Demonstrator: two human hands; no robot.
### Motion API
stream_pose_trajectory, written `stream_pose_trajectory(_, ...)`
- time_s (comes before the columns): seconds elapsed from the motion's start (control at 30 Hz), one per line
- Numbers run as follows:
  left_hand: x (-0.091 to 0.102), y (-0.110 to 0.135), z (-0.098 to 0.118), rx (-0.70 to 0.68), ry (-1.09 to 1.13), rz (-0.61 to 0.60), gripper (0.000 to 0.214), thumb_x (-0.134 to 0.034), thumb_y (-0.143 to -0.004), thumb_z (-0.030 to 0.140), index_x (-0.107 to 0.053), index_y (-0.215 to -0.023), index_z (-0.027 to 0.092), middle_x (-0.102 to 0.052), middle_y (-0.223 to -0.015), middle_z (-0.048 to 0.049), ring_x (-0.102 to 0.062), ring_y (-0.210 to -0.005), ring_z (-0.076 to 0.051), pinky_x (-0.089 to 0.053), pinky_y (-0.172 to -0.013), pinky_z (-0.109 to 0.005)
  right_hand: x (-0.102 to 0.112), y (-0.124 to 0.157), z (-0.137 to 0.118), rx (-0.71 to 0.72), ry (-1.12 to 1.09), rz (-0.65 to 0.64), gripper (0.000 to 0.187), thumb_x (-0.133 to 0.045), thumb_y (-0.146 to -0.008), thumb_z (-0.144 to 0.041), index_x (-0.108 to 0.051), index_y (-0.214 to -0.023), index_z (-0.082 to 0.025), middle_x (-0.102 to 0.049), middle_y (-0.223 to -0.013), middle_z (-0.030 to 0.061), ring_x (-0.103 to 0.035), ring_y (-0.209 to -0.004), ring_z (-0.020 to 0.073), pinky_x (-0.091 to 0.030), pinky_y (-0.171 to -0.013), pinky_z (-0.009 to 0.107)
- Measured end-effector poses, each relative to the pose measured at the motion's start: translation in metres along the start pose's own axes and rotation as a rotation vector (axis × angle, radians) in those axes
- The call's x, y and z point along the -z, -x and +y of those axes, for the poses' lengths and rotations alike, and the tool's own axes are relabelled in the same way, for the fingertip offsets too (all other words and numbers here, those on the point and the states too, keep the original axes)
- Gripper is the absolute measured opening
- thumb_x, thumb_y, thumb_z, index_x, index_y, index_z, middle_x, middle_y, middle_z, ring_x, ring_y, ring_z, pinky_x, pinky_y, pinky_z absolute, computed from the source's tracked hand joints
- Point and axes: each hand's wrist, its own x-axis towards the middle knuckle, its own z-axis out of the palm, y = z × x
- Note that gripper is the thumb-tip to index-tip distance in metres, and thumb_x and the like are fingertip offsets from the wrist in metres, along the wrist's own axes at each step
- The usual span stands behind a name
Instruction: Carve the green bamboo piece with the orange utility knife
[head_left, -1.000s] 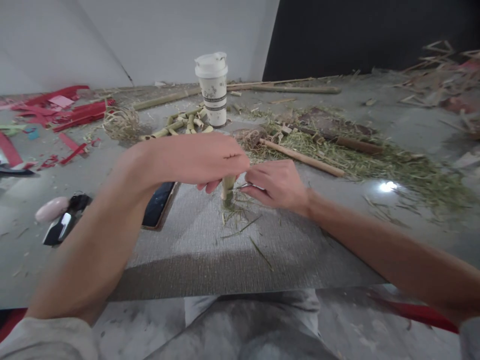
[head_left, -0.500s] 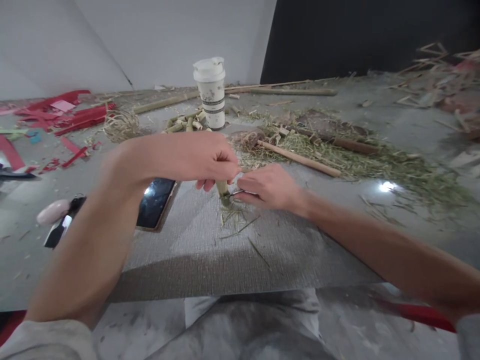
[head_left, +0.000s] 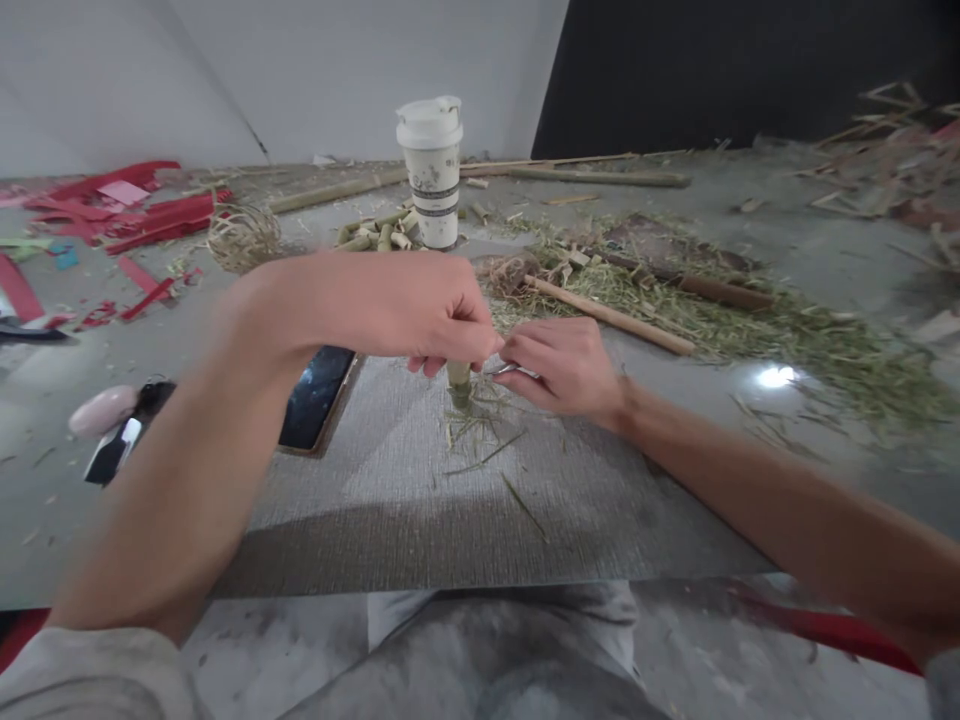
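My left hand [head_left: 420, 310] is closed around the top of a short green bamboo piece [head_left: 458, 384] that stands upright on a grey mat [head_left: 390, 500]. My right hand [head_left: 562, 365] is closed on a thin metal blade [head_left: 507, 370] whose tip meets the bamboo piece just below my left fingers. Thin green shavings [head_left: 480, 435] lie on the mat under the bamboo piece.
A dark phone [head_left: 315, 398] lies at the mat's left edge. A white lidded cup [head_left: 431, 170] stands behind, with cut bamboo pieces [head_left: 375, 236] beside it. A wooden stick [head_left: 611, 315] lies in green shavings at the right. Red paper scraps [head_left: 135, 215] lie far left.
Both hands stay together on the bamboo piece; they shifted slightly to the right and the blade stays at the bamboo. The camera view rocked a little.
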Motion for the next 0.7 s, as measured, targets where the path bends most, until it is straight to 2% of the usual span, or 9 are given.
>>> stream_pose_trajectory(0.13,0.0006,-0.0001,-0.0003,-0.026,0.013,-0.014,0.036,-0.054,-0.096,0.025,-0.049,-0.061,0.02,-0.059,-0.06,-0.0003,-0.048,-0.055,-0.013,-0.032,-0.056,-0.031,0.0005,-0.001,-0.0017,-0.007,-0.013,-0.038,0.044,-0.049,-0.115,-0.048,-0.069,-0.087,-0.021,-0.073,-0.079,0.0018,-0.061,-0.067,0.0149,-0.035,-0.064,0.032)
stream_pose_trajectory(0.2,0.0012,-0.0001,-0.0023,-0.024,0.017,-0.014,0.036,-0.053,-0.099,0.025,-0.053,-0.063,0.02,-0.061,-0.062,-0.001,-0.05,-0.059,-0.013,-0.035,-0.059,-0.03,0.001,-0.0019,-0.0019,-0.033,-0.026,-0.078,0.045,-0.048,-0.116,-0.048,-0.069,-0.087,-0.021,-0.074,-0.08,0.002,-0.062,-0.068,0.0148,-0.033,-0.063,0.032)
stream_pose_trajectory(0.3,0.0023,0.0005,-0.0053,0.001,0.035,-0.012,0.035,-0.054,-0.101,0.028,-0.062,-0.069,0.018,-0.063,-0.066,-0.0017,-0.054,-0.063,-0.013,-0.038,-0.063,-0.027,0.0012,-0.0034,-0.001,-0.077,-0.063,-0.148,0.05,-0.041,-0.117,-0.05,-0.068,-0.087,-0.021,-0.071,-0.075,0.0015,-0.059,-0.064,0.0143,-0.028,-0.06,0.033)
stream_pose_trajectory(0.43,0.0032,0.0015,-0.007,0.021,0.04,-0.018,0.032,-0.056,-0.102,0.032,-0.068,-0.076,0.016,-0.066,-0.066,-0.001,-0.055,-0.062,-0.012,-0.036,-0.059,-0.025,0.0013,-0.005,0.0009,-0.104,-0.134,-0.221,0.055,-0.036,-0.118,-0.054,-0.069,-0.09,-0.02,-0.07,-0.074,0.0012,-0.056,-0.062,0.014,-0.025,-0.059,0.034)
stream_pose_trajectory(0.57,0.0026,0.0005,-0.0061,-0.004,0.025,-0.015,0.035,-0.051,-0.101,0.029,-0.068,-0.073,0.018,-0.067,-0.065,-0.0008,-0.054,-0.06,-0.012,-0.036,-0.056,-0.024,0.0014,-0.0057,0.0008,-0.109,-0.148,-0.272,0.057,-0.033,-0.118,-0.056,-0.069,-0.092,-0.02,-0.071,-0.076,0.0016,-0.055,-0.062,0.0141,-0.023,-0.06,0.034)
stream_pose_trajectory(0.7,0.0018,-0.0037,-0.008,-0.009,0.034,-0.011,0.03,-0.056,-0.095,0.03,-0.072,-0.071,0.022,-0.068,-0.064,-0.0016,-0.062,-0.06,-0.016,-0.041,-0.056,-0.027,-0.0005,-0.0048,-0.0005,-0.085,-0.119,-0.354,0.056,-0.036,-0.117,-0.057,-0.066,-0.086,-0.021,-0.066,-0.072,0.0002,-0.049,-0.059,0.0137,-0.018,-0.059,0.034)
